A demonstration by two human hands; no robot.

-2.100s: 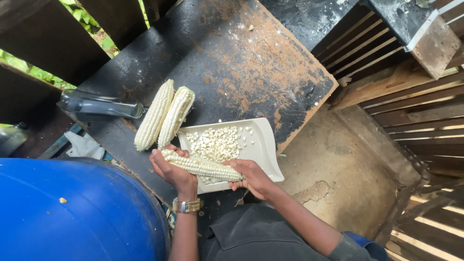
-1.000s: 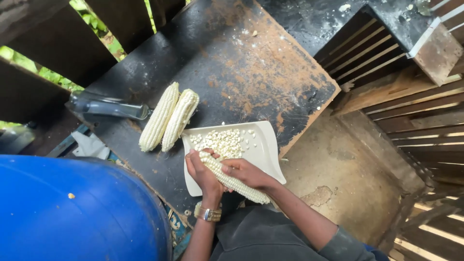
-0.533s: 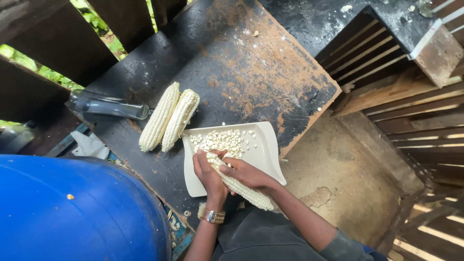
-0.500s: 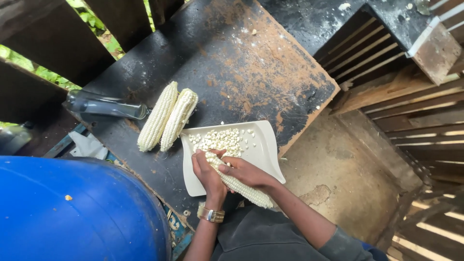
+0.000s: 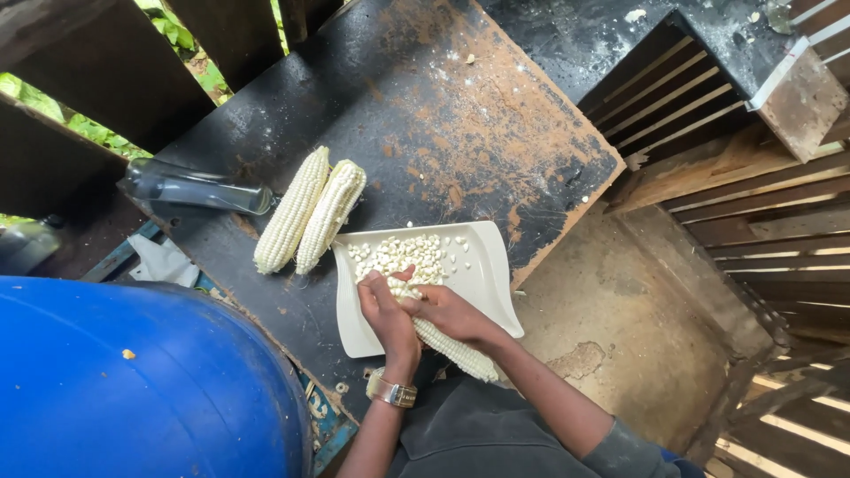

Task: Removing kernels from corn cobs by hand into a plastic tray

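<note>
Blue drum (image 5: pixel 133 381), rounded, off the dark board's (image 5: pixel 425 115) left edge; clear bottle (image 5: pixel 199 188) lying near that edge; two whole white corn cobs (image 5: pixel 310 211) side by side mid-board; white tray (image 5: pixel 482 274) at the near right corner, loose kernels (image 5: pixel 403 255) heaped in its far half. Left hand (image 5: pixel 388 314), watch at wrist, closed around the cob being shelled (image 5: pixel 452 347), thumb pressing its tip; right hand (image 5: pixel 456 314) clasps the same cob over the tray's near edge. Step judged: stripping kernels; next calls for turning the cob to an unstripped row
</note>
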